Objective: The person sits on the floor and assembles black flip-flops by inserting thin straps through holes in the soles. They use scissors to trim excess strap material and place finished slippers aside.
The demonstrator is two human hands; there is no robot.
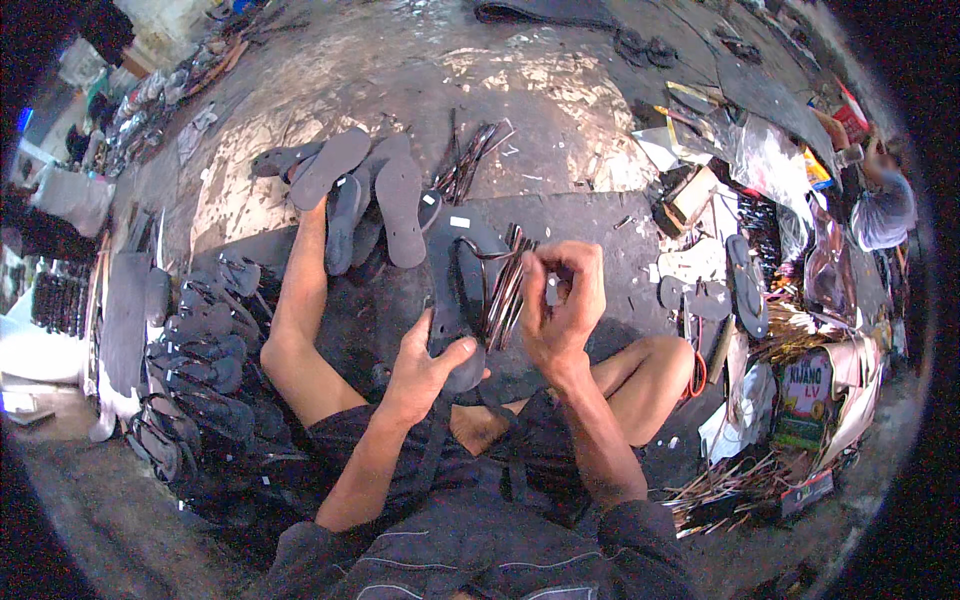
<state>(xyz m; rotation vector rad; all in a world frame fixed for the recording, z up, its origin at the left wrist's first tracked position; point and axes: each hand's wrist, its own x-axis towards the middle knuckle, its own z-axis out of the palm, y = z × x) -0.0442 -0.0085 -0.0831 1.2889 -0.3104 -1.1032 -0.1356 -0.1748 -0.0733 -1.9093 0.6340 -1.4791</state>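
Note:
My left hand [425, 372] grips the heel end of a dark flip-flop sole [458, 300], thumb on top and fingers beneath. The sole lies lengthwise in front of my lap, with a small white label near its far end. A thin dark strap [492, 255] rises from that far end and runs right to my right hand [566, 308], whose curled fingers pinch it. Directly right of the sole is a bundle of brown and black straps [508, 290]. Several loose grey soles [400, 210] and dark flip-flops [343, 225] are piled just beyond my left hand.
Many finished-looking dark sandals [210, 370] are heaped at my left. More strap strips [470, 160] lie ahead. At right are a flip-flop [745, 285], plastic sheets [770, 150], orange-handled scissors [695, 372] and a strip pile [730, 495]. Another person [885, 205] sits far right.

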